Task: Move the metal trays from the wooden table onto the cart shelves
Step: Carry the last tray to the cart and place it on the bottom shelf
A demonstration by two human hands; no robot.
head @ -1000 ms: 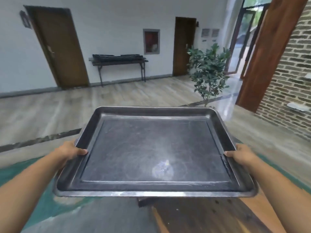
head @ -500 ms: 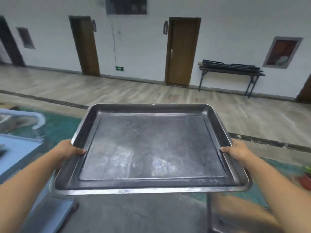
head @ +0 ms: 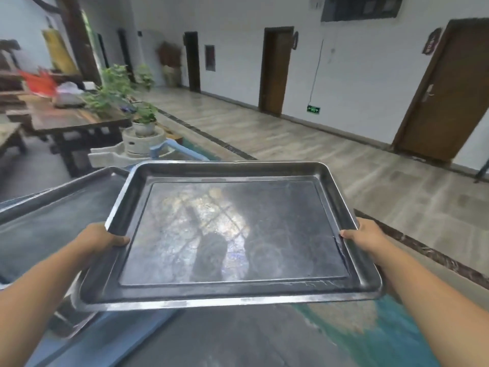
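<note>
**A:** Where's the tray right now?

**B:** I have the metal tray (head: 232,234) up in the air, filling the middle of the frame and sitting close to level. My left hand (head: 102,239) is closed on its left rim, thumb over the lip; my right hand (head: 363,238) is clamped the same way on the right rim. Both grips sit about midway along the short sides.

**A:** How does it look?

**B:** It's a shallow rectangle with rounded corners and a raised, rolled edge. The floor of it is dark, scuffed and shiny enough to mirror a window. Nothing is lying in it.

**A:** And handling?

**B:** I'd judge it stiff and fairly light, but broad, so it could tip if one hand slackens. Bare metal may be slippery; I'd stay on the rolled rim, opposite sides, thumbs on top.

**A:** Cart?

**B:** At the left of the frame I see the cart (head: 169,148), with another tray (head: 53,221) already on top. My tray overhangs its near corner, not yet set down. Whether they touch I can't tell.
</note>
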